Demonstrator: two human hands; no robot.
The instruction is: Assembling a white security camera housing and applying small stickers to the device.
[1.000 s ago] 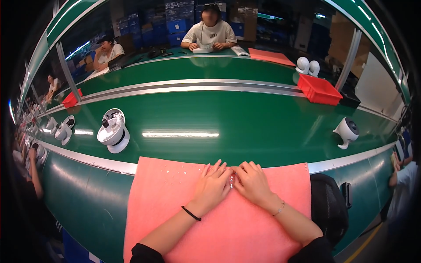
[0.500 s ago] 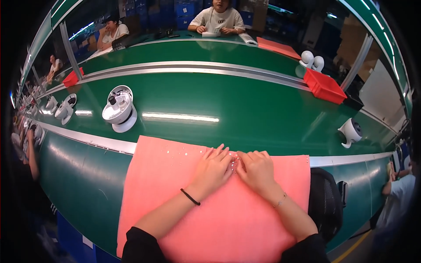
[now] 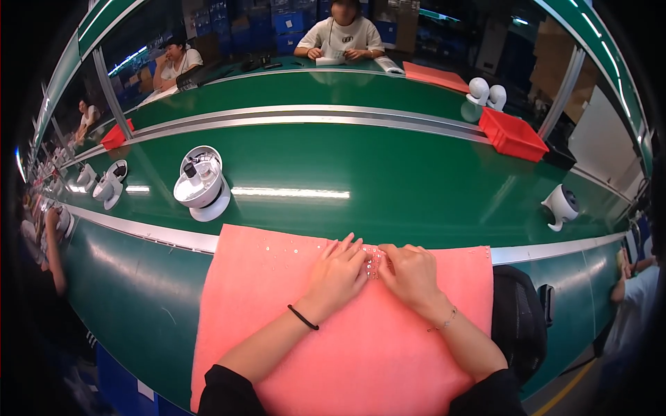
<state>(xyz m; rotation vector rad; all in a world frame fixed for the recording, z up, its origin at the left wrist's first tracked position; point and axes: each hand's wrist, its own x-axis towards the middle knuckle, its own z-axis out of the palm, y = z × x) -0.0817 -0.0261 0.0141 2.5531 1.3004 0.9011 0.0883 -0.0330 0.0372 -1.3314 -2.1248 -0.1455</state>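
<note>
A pink foam sheet [image 3: 333, 353] covers the bench in front of me, with both my hands on its far part. My left hand [image 3: 338, 272] lies palm down, fingers stretched forward, beside a small cluster of shiny metal pieces [image 3: 373, 263]. They look like small screws or washers, too tiny to tell. My right hand [image 3: 412, 274] is curled at the cluster's right side, with thumb and forefinger drawn together. Whatever is in its fingertips is hidden. More tiny shiny pieces [image 3: 295, 251] are scattered near the sheet's far left corner.
Beyond the sheet runs a green belt [image 3: 388, 187] carrying an open white rounded housing [image 3: 201, 186], smaller white units [image 3: 109, 186] at left and another white unit [image 3: 560, 206] at right. A red tray [image 3: 512, 136] stands far right. A black bag-like object [image 3: 517, 322] adjoins the sheet. Other people sit across and alongside.
The white units on the belt have shifted slightly to the right. My right hand has moved a little right, showing more of the metal pieces. My left hand stays stretched out.
</note>
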